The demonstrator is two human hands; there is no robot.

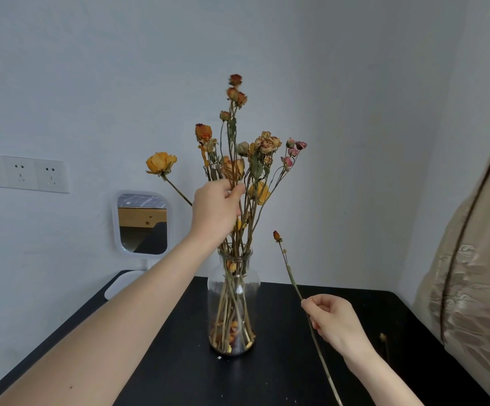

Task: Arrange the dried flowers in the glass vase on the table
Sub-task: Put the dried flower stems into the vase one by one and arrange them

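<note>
A clear glass vase (233, 300) stands on the black table (281, 373), already holding a loose bunch of dried flowers (246, 159) whose stems fan out above its neck. The person's left hand (215, 210) reaches in from seven o'clock and pinches a few of those stems between thumb and fingertips, well above the rim, with a yellow rose (161, 163) leaning away toward ten o'clock of the hand. The right hand (336, 322), at four o'clock from the vase, has its fingers curled and pressed around a single long stem (292, 278), its small bud pointing up toward eleven o'clock and apart from the bunch. The step in hand looks like adding this last stem: the left hand steadies or parts the bunch while the right prepares the insert. Next, the stem's lower end, now trailing toward the bottom edge, probably has to be lifted clear above the rim and threaded down through a gap, gently, since dried stems likely snap.
</note>
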